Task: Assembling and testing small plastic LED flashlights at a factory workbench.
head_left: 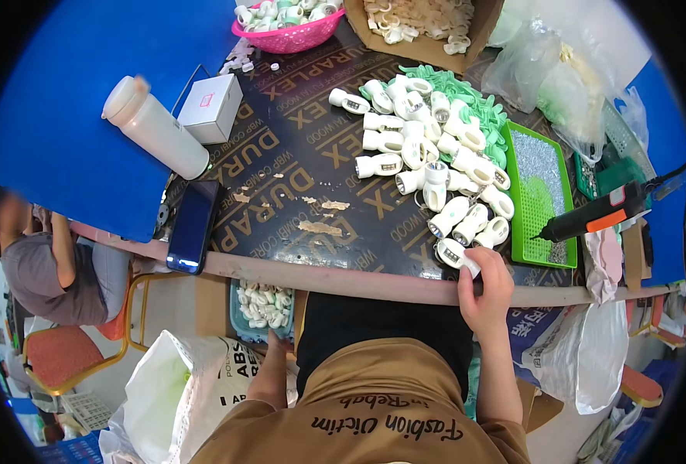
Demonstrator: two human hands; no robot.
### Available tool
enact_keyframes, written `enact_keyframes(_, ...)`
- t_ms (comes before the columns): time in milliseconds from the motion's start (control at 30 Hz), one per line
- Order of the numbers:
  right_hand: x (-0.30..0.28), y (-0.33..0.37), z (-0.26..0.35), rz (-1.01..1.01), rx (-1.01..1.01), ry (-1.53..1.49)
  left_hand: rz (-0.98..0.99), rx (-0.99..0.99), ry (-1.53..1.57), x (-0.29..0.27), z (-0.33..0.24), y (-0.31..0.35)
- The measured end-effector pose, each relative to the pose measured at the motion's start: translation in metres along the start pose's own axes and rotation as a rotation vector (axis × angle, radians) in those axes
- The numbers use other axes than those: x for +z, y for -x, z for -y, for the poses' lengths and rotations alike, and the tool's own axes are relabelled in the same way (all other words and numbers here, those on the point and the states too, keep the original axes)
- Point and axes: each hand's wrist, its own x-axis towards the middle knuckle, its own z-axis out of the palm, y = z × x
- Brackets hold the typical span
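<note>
Pinching near end of 1 white flashlight (450, 252) with right hand (487, 288), right of frame centre, by table edge (343, 281). Left hand (276, 341) at blue bin (236, 317) of small white parts (261, 304), lower left; cannot tell if grasping, fingers unclear. Best: steady flashlight, keep pinch light and straight, avoid nudging flashlight pile (415, 147) just above.

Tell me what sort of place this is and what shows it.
Probably a small assembly workshop: many white torch-shaped pieces heaped on the worktable, a black corded power tool by a green tray, and a well-filled pink basket.
</note>
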Motion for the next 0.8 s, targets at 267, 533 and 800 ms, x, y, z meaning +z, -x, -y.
enact_keyframes(267,0.002,0.000,0.009,-0.023,-0.040,0.025,0.070,0.189,0.269,0.016,-0.021,0.064)
enact_keyframes(533,0.001,-0.003,0.009,-0.025,-0.034,0.044,-0.142,0.066,0.106,0.018,-0.035,0.053)
enact_keyframes(800,0.001,-0.007,0.010,-0.006,-0.046,0.041,0.112,0.411,0.389,0.018,-0.008,0.062)
